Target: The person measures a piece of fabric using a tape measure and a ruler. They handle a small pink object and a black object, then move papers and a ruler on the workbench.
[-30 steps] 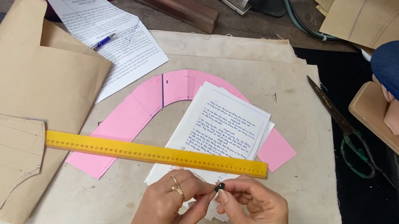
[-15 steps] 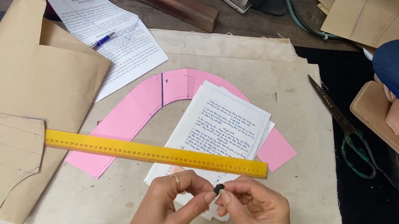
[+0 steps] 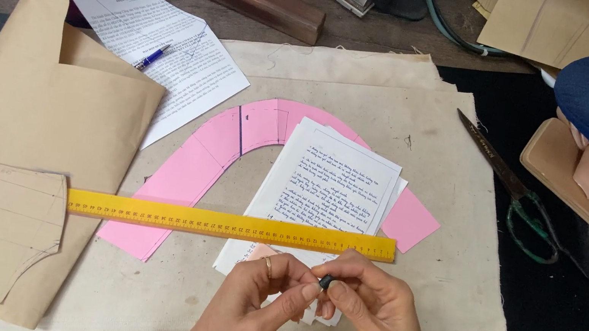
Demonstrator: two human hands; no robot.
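**stitchnewb:** what's actually in the hands here? can't make it out.

**patternpal:** Both hands are pinched together on a small dark object, looks like a cap or an eraser bit, too tiny to say for sure. Left hand has thumb and forefinger closed on it, right hand is curled shut around the other side. It sits right between the fingertips at the near edge of the table, so neither hand is really nearer.

**stitchnewb:** and the ruler?

**patternpal:** Yellow ruler lies just beyond the hands, long axis running left to right, across the pink curved pattern piece and the handwritten sheet. Scissors are well off to the right.
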